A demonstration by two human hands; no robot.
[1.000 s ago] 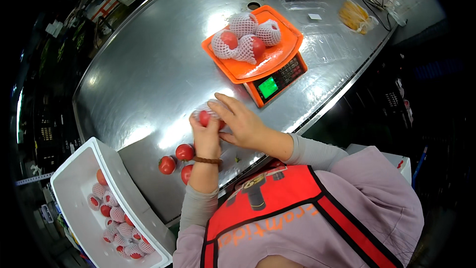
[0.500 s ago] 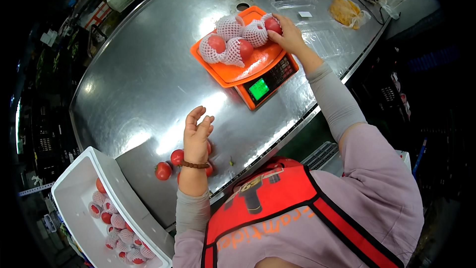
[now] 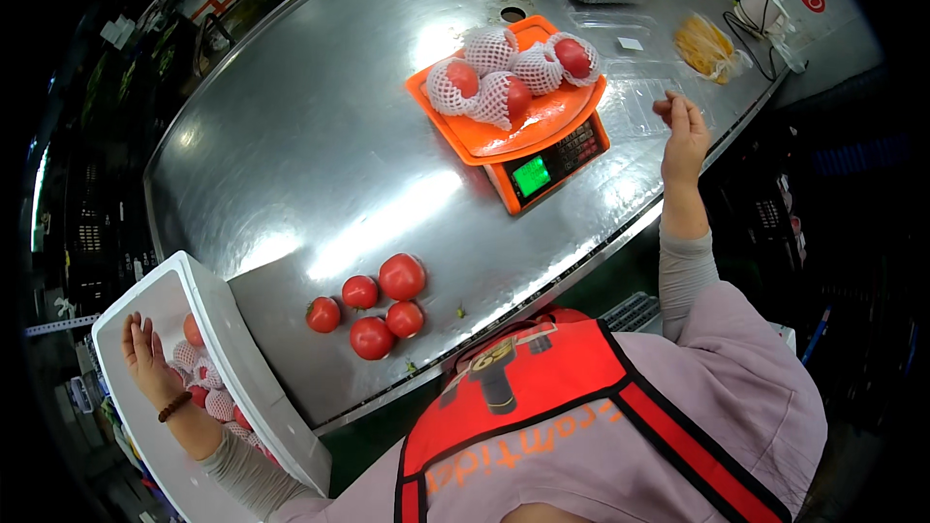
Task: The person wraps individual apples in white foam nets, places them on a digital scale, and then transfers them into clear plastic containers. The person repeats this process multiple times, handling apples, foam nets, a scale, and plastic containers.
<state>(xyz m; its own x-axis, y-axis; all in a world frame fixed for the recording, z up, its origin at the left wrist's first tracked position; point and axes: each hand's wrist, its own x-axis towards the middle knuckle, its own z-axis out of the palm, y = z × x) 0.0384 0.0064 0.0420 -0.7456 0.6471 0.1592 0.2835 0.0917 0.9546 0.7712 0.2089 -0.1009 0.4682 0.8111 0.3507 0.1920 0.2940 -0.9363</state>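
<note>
left hand (image 3: 153, 365): fingers spread, white box (image 3: 250, 358) below | right hand (image 3: 670, 108): fingers curled, grip unclear; netted tomatoes (image 3: 518, 95) leftward on orange pan (image 3: 484, 143) | bare tomatoes (image 3: 402, 277) right of left fingers; cradle, likely bruise-prone

A second earlier my two hands were together around a netted tomato (image 3: 573, 58) above the counter (image 3: 291, 174); by now it sat on the orange pan (image 3: 542, 121), making five there. My right hand (image 3: 686, 140), on that tomato half a second before, had come away to the right of the scale (image 3: 547, 165), fingers bent. My left hand (image 3: 150, 358) had swung from the bare tomatoes (image 3: 401, 276) to over the white box (image 3: 228, 339), fingers straighter, leaving all five bare ones in full view.
</note>
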